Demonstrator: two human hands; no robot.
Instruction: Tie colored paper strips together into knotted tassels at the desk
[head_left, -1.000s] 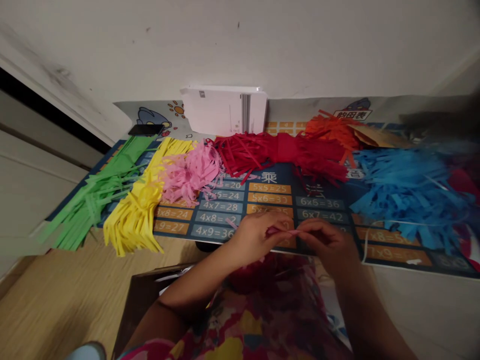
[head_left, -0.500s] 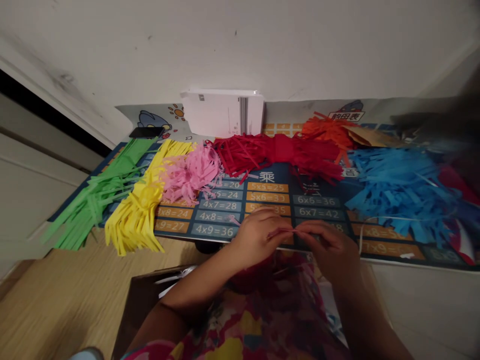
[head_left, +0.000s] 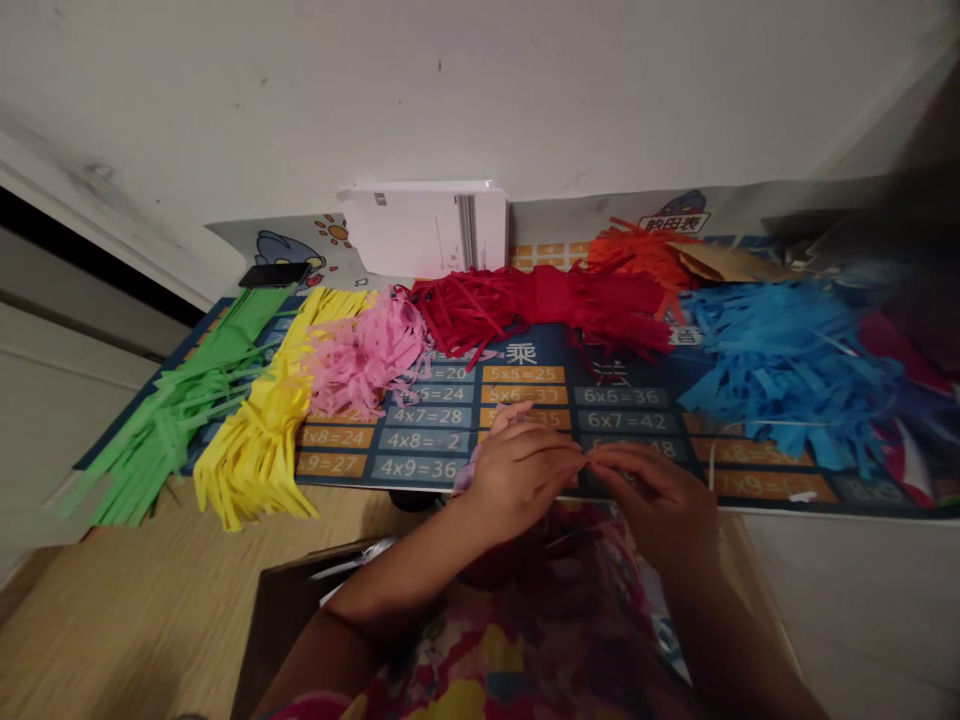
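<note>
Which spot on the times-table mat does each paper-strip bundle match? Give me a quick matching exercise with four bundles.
Bundles: 1 green paper strips; 2 pink paper strips; 3 orange paper strips; 4 blue paper strips.
Spots: A between yellow paper strips and red paper strips; B at the back, beyond the red and blue bundles; C far left; D far right.
Pairs: 1-C; 2-A; 3-B; 4-D.
</note>
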